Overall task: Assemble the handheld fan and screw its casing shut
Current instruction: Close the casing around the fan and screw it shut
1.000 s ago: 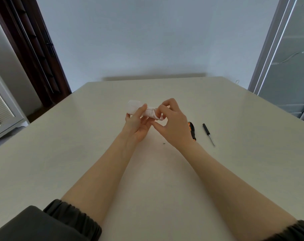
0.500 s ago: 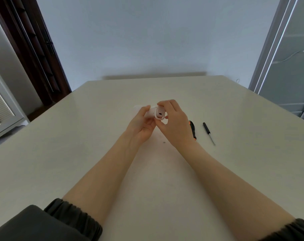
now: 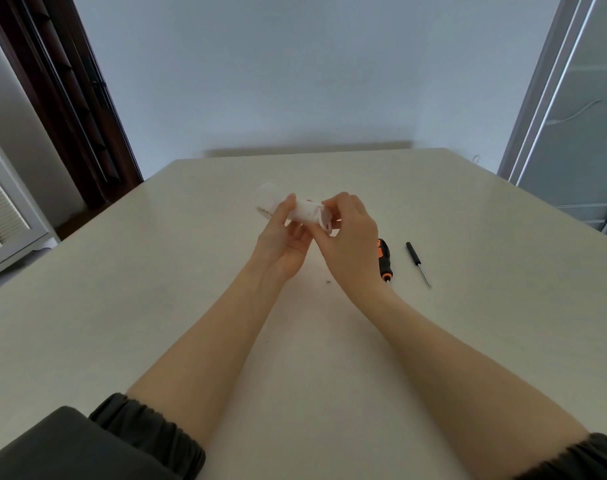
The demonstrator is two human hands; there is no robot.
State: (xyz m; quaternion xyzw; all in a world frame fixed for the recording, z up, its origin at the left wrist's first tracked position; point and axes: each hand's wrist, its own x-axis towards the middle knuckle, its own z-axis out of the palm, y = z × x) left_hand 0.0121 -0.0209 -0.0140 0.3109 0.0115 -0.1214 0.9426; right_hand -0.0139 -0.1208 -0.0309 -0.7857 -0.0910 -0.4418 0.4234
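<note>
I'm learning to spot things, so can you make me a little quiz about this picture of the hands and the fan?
1. True or false: both hands, the left hand and the right hand, hold the white fan above the table.
2. How many screwdrivers lie on the table?
A) none B) two C) four
3. Fill in: the tiny dark screw lies on the table below the ____ hand.

Key:
1. True.
2. B: the orange-and-black screwdriver and the thin black screwdriver.
3. Right.
</note>
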